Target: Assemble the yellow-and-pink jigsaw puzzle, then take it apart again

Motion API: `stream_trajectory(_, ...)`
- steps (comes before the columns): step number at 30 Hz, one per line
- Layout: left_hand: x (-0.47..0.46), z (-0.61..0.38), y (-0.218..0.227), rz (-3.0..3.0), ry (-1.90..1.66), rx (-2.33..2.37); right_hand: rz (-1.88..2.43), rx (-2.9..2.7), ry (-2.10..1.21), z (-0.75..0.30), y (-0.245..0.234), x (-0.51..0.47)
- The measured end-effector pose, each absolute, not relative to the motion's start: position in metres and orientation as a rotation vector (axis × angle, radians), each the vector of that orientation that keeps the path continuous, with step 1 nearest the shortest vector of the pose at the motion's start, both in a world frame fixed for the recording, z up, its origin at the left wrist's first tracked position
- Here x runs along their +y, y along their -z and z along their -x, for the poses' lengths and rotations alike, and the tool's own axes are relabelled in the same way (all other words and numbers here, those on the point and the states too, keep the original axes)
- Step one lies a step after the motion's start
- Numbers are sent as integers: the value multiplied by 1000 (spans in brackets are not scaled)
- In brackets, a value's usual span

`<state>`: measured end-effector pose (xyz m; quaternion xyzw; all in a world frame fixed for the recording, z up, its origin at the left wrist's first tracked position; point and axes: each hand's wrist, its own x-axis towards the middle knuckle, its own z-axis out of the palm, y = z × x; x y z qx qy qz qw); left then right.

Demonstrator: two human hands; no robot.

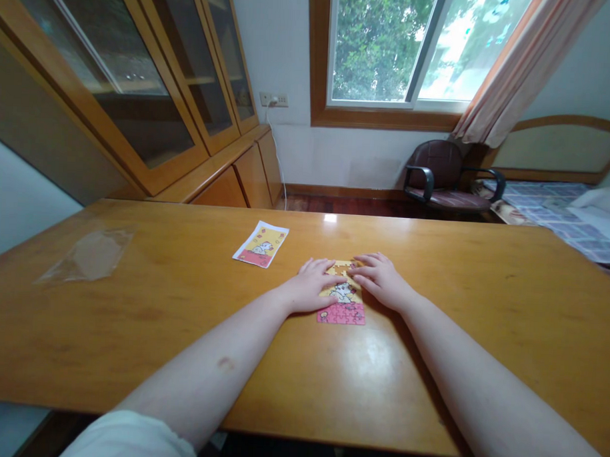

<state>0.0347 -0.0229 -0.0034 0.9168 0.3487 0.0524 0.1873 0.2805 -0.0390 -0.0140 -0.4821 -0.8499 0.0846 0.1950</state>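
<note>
A jigsaw puzzle (341, 314), pink at the bottom and yellow above with a white cartoon figure, lies flat on the table. Its upper part has a gap where brown wood shows through. My left hand (310, 289) rests on the puzzle's left side, fingers spread and reaching across it. From the right, my right hand (384, 282) touches the upper right edge with its fingers stretched and apart. Parts of the puzzle are hidden under the fingers, and I cannot make out any loose piece in either hand.
A picture card (262, 244) with a similar design lies beyond my left hand. Farther left is a clear plastic bag (91, 254) on the wooden table (182, 304). Past the table's far edge stand a glass-doored cabinet (198, 135), an armchair (440, 166) and a bed (560, 204).
</note>
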Motion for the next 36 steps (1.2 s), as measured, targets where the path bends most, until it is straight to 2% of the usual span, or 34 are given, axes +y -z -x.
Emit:
stream_trajectory(11,-24,-36,0,-2568,-155,980,1454,-2375,-235,-276,8,-43)
stream_trajectory(15,-25,-36,-2,-2554,-152,994,1663,-2209,-144,-289,3,-38)
stream_trajectory(19,-23,-36,0,-2543,-172,1010,1818,-2133,-186,-307,3,-32)
stream_trajectory(36,-23,-37,-3,-2511,-182,1118,1737,-2170,-296,-300,15,-25)
